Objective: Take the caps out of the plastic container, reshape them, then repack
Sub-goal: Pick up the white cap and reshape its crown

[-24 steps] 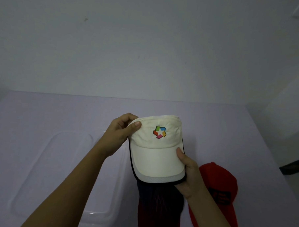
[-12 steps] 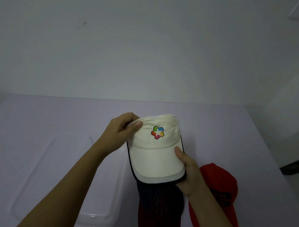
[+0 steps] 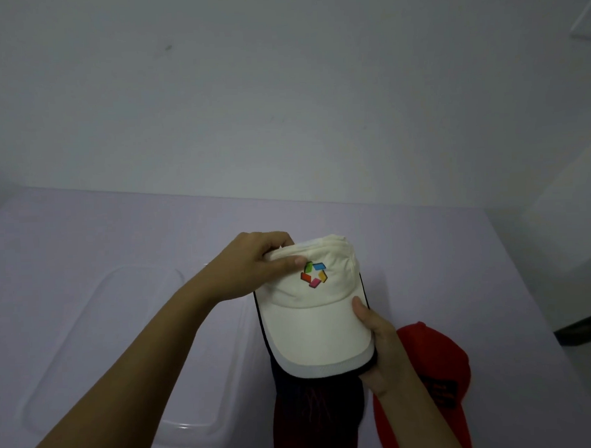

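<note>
Closest, lying flat on the purple table (image 3: 85, 239): a dark cap (image 3: 316, 416) and, just beside it on the right, a red cap (image 3: 439, 363). Both out of the box already.

Just above those, held up in the air: the white cap (image 3: 315, 324), with a bright badge (image 3: 314, 275) on the front. Pinched at the right edge of the brim (image 3: 313, 341) by the right hand (image 3: 384, 352), thumb on top, other fingers hidden below. Pinched at the top of the crown (image 3: 336, 256) by the left hand (image 3: 252, 269), thumb pressed on the cloth near the badge, fingers curled round the back (cloth bunched and wrinkly there).

Could go wrong from here:
- Squeezing the soft crown too hard and leaving new creases, not a nice round shape.
- Bending the stiff brim too far and kinking it.
- Letting go with one hand and dropping the cap onto the two caps below, squashing them.

Off to the left, sitting on the table: the clear plastic container (image 3: 122, 333). No cap seen through its see-through sides. Hard to tell if open or covered by a lid.

Farthest away: a plain pale wall (image 3: 281, 89).
</note>
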